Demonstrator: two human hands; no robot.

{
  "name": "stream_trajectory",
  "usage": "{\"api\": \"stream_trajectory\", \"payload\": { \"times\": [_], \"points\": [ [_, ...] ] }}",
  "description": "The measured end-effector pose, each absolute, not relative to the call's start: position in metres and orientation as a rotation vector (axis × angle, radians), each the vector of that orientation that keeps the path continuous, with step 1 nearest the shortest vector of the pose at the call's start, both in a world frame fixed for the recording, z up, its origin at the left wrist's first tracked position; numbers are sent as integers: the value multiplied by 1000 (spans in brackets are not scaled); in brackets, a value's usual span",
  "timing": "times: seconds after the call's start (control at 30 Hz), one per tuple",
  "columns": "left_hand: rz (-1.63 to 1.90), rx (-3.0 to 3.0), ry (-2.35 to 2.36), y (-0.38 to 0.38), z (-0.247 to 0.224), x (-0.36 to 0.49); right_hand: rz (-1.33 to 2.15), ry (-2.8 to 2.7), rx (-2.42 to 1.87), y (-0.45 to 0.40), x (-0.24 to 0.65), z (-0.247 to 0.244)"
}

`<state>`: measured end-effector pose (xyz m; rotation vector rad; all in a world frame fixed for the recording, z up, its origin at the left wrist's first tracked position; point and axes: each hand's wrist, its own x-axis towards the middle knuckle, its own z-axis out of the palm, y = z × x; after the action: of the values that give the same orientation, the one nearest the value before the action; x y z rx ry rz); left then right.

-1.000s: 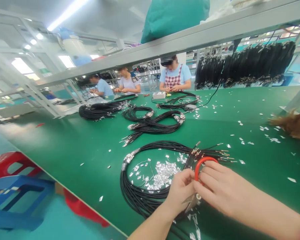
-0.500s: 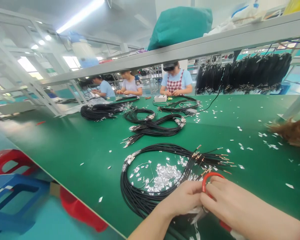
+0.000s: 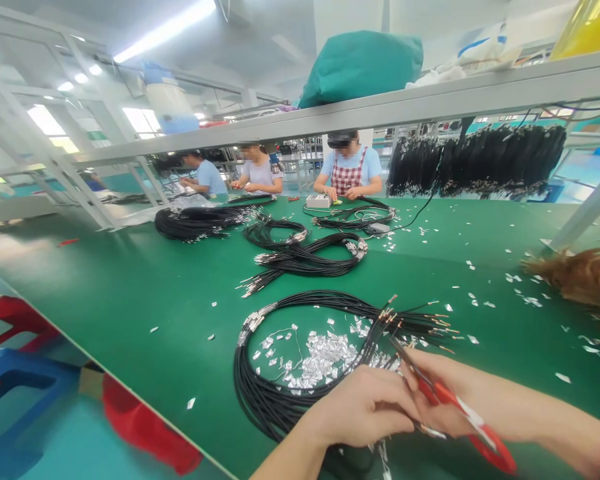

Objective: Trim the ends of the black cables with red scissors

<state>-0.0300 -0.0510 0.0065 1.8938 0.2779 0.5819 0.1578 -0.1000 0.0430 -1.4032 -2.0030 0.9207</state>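
Observation:
My left hand (image 3: pixel 363 407) is closed with fingertips pinched on a black cable, whose bare coppery and silver end (image 3: pixel 430 430) pokes out to the right. Close against it, my right hand (image 3: pixel 443 383) grips a pair of red-handled scissors (image 3: pixel 443 395). The blades point up and left, while one red handle loop sticks out low on the right. Just beyond both hands lies a looped bundle of black cables (image 3: pixel 253 380) with stripped copper ends fanned to the right. Small silver foil scraps (image 3: pixel 325 357) are heaped inside the loop.
More cable coils (image 3: pixel 325 267) lie farther back on the green table (image 3: pixel 145 287). Foil bits are scattered at right, near a brown hairy object (image 3: pixel 580 277). Co-workers, one in a checked apron (image 3: pixel 347 177), sit across. A shelf beam (image 3: pixel 280 123) spans above; stools (image 3: pixel 20 407) stand at left.
The scissors have swung round in my right hand: the red loop was up by the fingers, and now blades point up-left with a loop lower right. The view has shifted slightly.

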Motion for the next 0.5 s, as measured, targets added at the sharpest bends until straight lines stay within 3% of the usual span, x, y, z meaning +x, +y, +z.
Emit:
{"api": "stream_trajectory", "payload": {
  "times": [0.1,0.2,0.27,0.43,0.5],
  "points": [
    [893,1992,414,-48,5,-32,1635,-1495,-1165,-95,148,39],
    [1283,1788,719,-36,-4,-35,1800,-1176,-966,-101,128,34],
    [1395,1489,884,-28,-8,-36,1742,-1155,-983,-101,115,35],
    [1145,930,785,-19,-6,-34,1052,-1306,-1177,-60,98,35],
    [1170,898,773,-19,-4,-33,1007,-1268,-1192,-41,95,27]
  ]
}}
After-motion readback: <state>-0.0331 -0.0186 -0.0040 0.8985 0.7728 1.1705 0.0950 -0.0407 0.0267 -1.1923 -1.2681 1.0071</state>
